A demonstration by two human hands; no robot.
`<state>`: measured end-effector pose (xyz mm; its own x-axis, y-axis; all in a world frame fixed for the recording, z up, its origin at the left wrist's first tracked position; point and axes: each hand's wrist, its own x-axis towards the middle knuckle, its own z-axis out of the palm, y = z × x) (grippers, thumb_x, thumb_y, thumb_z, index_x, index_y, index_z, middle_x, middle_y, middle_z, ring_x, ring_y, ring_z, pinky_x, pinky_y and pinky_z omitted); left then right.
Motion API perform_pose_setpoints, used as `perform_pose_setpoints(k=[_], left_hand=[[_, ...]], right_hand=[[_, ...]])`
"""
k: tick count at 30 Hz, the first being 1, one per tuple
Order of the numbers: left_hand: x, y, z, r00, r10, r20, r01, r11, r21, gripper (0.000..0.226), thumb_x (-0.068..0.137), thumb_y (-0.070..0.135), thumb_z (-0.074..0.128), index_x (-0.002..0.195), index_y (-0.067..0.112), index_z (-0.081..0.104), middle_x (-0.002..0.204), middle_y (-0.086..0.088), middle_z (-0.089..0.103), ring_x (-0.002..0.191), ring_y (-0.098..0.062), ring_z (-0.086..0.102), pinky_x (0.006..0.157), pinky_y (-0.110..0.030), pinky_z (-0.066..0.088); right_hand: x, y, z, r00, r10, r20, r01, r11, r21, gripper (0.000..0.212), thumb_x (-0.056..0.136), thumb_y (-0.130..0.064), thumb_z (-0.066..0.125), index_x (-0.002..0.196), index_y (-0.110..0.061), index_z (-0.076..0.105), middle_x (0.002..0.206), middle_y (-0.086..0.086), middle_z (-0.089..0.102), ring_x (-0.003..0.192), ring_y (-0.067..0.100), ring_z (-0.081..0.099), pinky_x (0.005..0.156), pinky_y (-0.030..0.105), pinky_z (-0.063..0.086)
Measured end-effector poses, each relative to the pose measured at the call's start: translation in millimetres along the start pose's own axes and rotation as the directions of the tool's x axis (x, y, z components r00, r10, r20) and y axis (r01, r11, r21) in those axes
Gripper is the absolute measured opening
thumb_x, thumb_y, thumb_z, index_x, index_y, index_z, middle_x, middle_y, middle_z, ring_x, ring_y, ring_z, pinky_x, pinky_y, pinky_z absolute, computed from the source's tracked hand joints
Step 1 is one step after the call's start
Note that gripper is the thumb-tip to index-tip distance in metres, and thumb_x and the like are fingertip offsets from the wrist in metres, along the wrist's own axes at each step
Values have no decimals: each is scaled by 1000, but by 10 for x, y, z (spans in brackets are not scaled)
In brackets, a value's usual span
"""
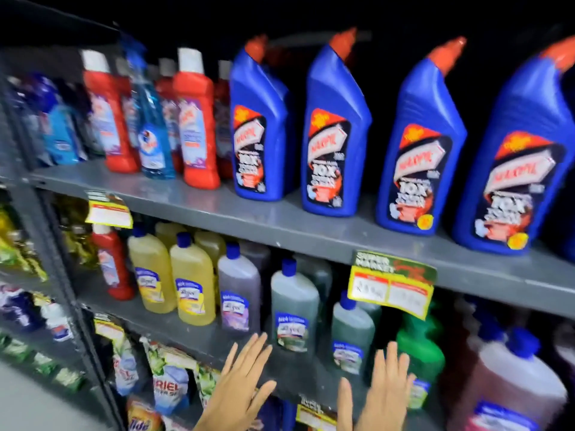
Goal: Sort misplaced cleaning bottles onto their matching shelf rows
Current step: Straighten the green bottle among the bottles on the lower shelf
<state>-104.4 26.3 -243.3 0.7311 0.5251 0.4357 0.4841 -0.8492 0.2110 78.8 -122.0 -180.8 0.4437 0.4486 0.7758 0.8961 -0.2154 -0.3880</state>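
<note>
Both grips were empty, left hand and right hand spread flat. The misplaced red white-capped plastic bottle stood far left beside tall yellow bottles; reaching across risked toppling them.

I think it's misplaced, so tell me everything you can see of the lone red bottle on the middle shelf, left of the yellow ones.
The red bottle stands upright at the left end of the middle shelf, beside a yellow bottle. It looks like glossy red plastic with a white cap, partly hidden by a hanging price tag, and a pale, blurred label. It matches the red bottles on the shelf above. Neither hand touches it.
</note>
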Motion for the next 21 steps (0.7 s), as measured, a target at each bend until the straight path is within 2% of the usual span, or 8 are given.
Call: perform_pose_setpoints(k=[1, 3, 4, 6, 8, 11, 14, 21], left_hand=[[21, -35, -150, 997, -11, -71, 10, 1000, -15, 63, 101, 51, 23, 137, 9, 52, 151, -11, 39, 143, -19, 21, 114, -37, 13], [8, -129, -487, 977, -75, -199, 68, 997, -41, 57, 102, 48, 26, 136, 11, 53, 154, -9, 35, 145, -20, 20, 116, -38, 14], [-2, -172, -638, 962, -115, -248, 104, 993, -54, 54, 102, 46, 29, 138, 14, 52, 156, -6, 32, 146, -19, 19, 117, -37, 12], [-92, -328, -954, 934, -167, -316, 157, 986, -57, 49, 101, 42, 34, 142, 18, 47, 159, -1, 27, 148, -18, 16, 119, -38, 10], [-219, -554, -1257, 918, -189, -350, 186, 982, -43, 50, 101, 43, 33, 143, 19, 45, 159, -1, 27, 148, -20, 17, 118, -43, 12], [-440, -964, -1640, 885, -220, -411, 243, 970, 6, 49, 101, 41, 34, 140, 16, 48, 158, -6, 30, 147, -23, 20, 115, -52, 20], [-660, -1382, -1964, 856, -237, -460, 274, 962, 14, 46, 100, 38, 37, 139, 15, 50, 158, -4, 28, 148, -22, 18, 115, -54, 20], [-725, -2257, -2757, 881, -131, -454, 212, 968, 132, 45, 100, 31, 41, 141, 14, 46, 159, -7, 27, 148, -23, 16, 116, -53, 19]], right_hand=[[216, -133, -53, 998, -69, 14, 70, 997, -31, 67, 62, -42, 44, 98, 13, 57, 101, 43, 65, 99, 38, 39, 83, 56, 50], [495, -448, -54, 983, -179, -37, 178, 984, -20, 55, 63, -40, 45, 97, 3, 47, 100, 42, 63, 91, 36, 39, 76, 50, 37], [559, -584, -43, 968, -240, -75, 241, 971, -1, 52, 70, -40, 48, 100, 2, 44, 109, 39, 59, 95, 38, 40, 83, 50, 34], [598, -904, 63, 926, -346, -148, 362, 928, 94, 52, 91, -39, 44, 118, 6, 41, 129, 32, 40, 116, 45, 38, 108, 51, 24], [627, -1234, 224, 896, -405, -182, 435, 881, 183, 56, 99, -40, 35, 136, 2, 32, 141, 30, 30, 137, 43, 25, 119, 50, 11], [783, -1682, 516, 893, -420, -163, 448, 866, 222, 59, 99, -42, 34, 143, -4, 30, 152, 23, 24, 146, 35, 12, 120, 50, 6], [934, -2104, 797, 903, -397, -165, 425, 880, 210, 65, 94, -37, 44, 148, -5, 27, 158, 22, 21, 150, 34, 9, 121, 51, 2], [1338, -3144, 1294, 921, -342, -189, 368, 921, 128, 73, 92, -31, 53, 153, -4, 23, 162, 22, 19, 151, 35, 8, 121, 55, 6]])
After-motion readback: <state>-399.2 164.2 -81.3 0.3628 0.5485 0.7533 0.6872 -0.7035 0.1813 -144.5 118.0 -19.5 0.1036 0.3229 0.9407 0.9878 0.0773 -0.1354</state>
